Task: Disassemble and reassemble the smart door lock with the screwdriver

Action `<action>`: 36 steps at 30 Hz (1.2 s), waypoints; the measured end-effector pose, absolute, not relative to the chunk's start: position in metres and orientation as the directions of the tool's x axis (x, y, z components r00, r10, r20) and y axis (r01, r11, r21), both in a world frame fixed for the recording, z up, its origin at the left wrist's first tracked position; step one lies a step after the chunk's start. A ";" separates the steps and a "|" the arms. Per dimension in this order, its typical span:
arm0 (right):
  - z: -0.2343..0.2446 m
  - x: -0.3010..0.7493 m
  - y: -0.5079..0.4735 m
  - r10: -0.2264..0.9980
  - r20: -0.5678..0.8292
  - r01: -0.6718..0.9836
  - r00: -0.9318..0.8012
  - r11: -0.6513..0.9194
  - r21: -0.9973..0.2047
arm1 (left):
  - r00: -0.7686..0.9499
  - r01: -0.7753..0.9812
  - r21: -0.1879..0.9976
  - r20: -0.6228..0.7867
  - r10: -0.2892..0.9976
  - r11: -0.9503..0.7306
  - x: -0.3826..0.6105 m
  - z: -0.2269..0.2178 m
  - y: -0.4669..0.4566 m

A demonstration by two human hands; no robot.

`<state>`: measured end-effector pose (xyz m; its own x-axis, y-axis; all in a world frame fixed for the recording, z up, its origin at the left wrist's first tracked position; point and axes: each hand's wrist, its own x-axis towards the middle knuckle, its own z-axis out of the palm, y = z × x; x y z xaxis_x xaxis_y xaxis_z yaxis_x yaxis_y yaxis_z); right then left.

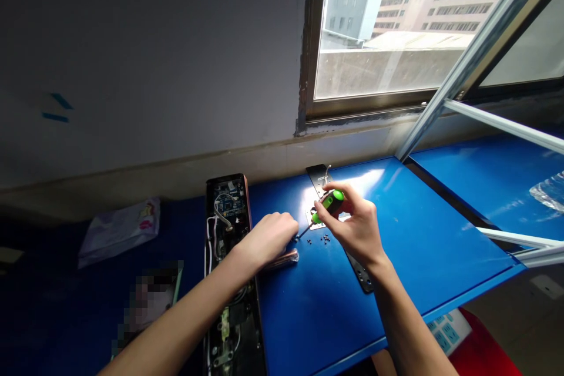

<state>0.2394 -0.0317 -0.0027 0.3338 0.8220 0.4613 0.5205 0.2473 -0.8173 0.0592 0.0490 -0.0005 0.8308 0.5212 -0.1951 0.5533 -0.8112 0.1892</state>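
My right hand (355, 226) is wrapped round a screwdriver with a green and black handle (329, 204); its tip points down-left toward my left hand. My left hand (268, 239) is curled, fingers pinched near the tip, resting on a copper-coloured part (284, 258); what it pinches is too small to make out. Several small dark screws (319, 239) lie loose on the blue table (418, 235). An opened long device with circuit board and wires (229, 229) lies left of my left hand. A dark metal plate (359, 270) runs under my right wrist.
A pale plastic bag (118, 229) lies on the dark surface at left. An aluminium frame bar (476, 53) slants up at right, with crumpled clear plastic (549, 191) behind it. A window (396, 23) is behind the table. A red object (480, 346) sits below the table's edge.
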 end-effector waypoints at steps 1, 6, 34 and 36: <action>-0.003 0.239 -0.031 0.822 0.463 0.521 0.333 0.249 -0.817 | 0.830 0.554 0.187 -0.199 0.521 -0.811 0.059 -0.001 0.049; 0.002 0.239 -0.033 0.816 0.470 0.529 0.336 0.250 -0.811 | 0.829 0.555 0.183 -0.199 0.522 -0.811 0.058 -0.006 0.050; 0.099 0.218 -0.034 0.663 0.701 0.327 0.263 0.622 -0.711 | 0.453 0.392 0.664 0.463 0.762 -0.636 0.004 0.025 0.000; 0.100 0.213 -0.031 0.676 0.668 0.269 0.310 0.612 -0.744 | 0.341 0.376 0.737 0.453 0.824 -0.561 -0.003 0.027 -0.005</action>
<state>0.2134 -0.0311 0.0995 0.3102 0.6760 0.6684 0.2691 0.6119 -0.7438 -0.0030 -0.0055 0.0272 0.3409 0.8237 0.4530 0.3763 -0.5612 0.7372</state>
